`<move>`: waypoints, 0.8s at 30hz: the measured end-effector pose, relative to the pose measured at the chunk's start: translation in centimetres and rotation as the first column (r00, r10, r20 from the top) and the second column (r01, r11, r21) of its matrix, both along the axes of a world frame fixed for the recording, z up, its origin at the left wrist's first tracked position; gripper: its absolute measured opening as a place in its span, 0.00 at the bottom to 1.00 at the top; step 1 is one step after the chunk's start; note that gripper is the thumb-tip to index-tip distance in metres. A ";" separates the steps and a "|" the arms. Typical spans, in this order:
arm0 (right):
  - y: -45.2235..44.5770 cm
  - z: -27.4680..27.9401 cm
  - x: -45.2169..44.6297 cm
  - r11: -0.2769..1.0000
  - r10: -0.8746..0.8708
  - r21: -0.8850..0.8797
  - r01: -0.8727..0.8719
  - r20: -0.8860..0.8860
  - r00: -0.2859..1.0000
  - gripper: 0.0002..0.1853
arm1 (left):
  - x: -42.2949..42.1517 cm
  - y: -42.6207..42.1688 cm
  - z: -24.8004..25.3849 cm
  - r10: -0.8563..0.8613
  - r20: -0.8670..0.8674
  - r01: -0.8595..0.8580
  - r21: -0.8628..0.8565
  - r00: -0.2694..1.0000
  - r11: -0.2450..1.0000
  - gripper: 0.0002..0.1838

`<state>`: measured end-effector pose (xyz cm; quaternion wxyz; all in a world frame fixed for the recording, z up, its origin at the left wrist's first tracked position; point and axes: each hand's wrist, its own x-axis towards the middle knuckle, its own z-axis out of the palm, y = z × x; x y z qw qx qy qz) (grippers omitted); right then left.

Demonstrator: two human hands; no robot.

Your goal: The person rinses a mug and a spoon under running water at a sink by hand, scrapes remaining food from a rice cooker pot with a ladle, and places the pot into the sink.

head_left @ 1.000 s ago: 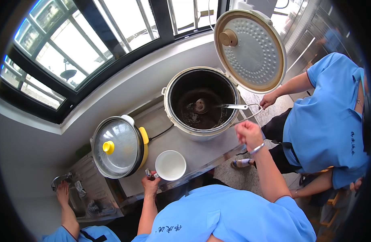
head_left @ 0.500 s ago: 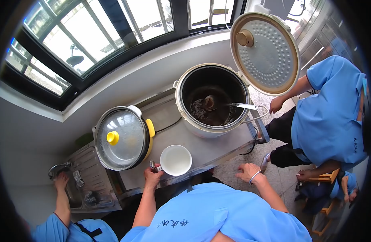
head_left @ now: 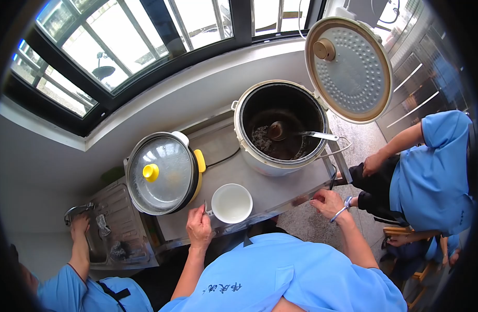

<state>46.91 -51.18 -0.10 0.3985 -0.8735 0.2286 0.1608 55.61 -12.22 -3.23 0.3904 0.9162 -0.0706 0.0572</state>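
Note:
A white cup (head_left: 232,203) stands near the front edge of the metal worktop (head_left: 220,179), its handle pointing left. Beside that handle, my left hand (head_left: 199,229) is closed on a small metal utensil whose tip barely shows; its kind is unclear. My right hand (head_left: 330,204), with a bracelet at the wrist, hovers past the worktop's front edge, fingers loosely curled together and nothing visible in them. The large cooker pot (head_left: 280,166) stands open, holding dark liquid. A ladle (head_left: 318,135) rests in it, its handle leaning on the right rim.
A lidded electric pan (head_left: 163,184) with a yellow knob stands left of the cup. The cooker's raised lid (head_left: 349,73) leans back right. At the sink (head_left: 127,244), another person's hand (head_left: 81,223) is near the tap. A co-worker (head_left: 426,177) in blue stands right.
My left hand has drawn back slightly from the cup's handle. The fingers of my right hand have gone from spread to curled. The co-worker at right has moved, and the view has shifted slightly.

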 end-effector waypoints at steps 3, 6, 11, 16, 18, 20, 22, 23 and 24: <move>-0.3 -1.2 -0.2 0.972 0.195 -0.154 -0.176 0.119 0.973 0.12 | 0.2 -1.5 1.5 -0.117 -0.076 0.126 0.120 0.990 0.985 0.12; -0.2 -0.8 0.2 0.999 0.040 0.019 -0.042 0.105 0.994 0.16 | 0.3 -3.0 1.5 -0.240 -0.121 0.262 0.232 0.963 0.937 0.10; -1.2 4.2 3.6 0.866 -0.449 0.388 0.315 0.329 0.830 0.14 | 1.1 -4.8 3.0 -0.332 -0.187 0.381 0.446 0.925 0.810 0.12; -1.7 5.1 6.6 0.852 -0.480 0.439 0.285 0.438 0.760 0.13 | 4.4 -5.6 3.2 -0.327 -0.139 0.352 0.252 0.935 0.901 0.10; -1.5 4.9 7.6 0.844 -0.485 0.466 0.266 0.452 0.748 0.11 | 7.4 -7.4 5.3 -0.284 -0.074 0.282 -0.046 0.956 0.958 0.07; -1.2 4.8 8.5 0.830 -0.503 0.481 0.283 0.425 0.752 0.11 | 11.8 -10.2 8.4 -0.195 -0.075 0.178 -0.183 0.978 0.967 0.08; -1.1 4.8 8.9 0.813 -0.531 0.479 0.331 0.376 0.760 0.11 | 16.3 -13.8 10.8 -0.235 0.134 0.243 -0.049 0.963 0.969 0.13; -1.3 4.6 9.1 0.815 -0.531 0.477 0.330 0.383 0.756 0.11 | 18.8 -15.3 10.5 -0.278 0.176 0.262 0.110 0.944 0.959 0.17; -1.4 4.2 9.2 0.873 -0.467 0.370 0.317 0.450 0.762 0.12 | 20.5 -16.8 10.6 -0.295 0.151 0.266 0.186 0.943 0.946 0.19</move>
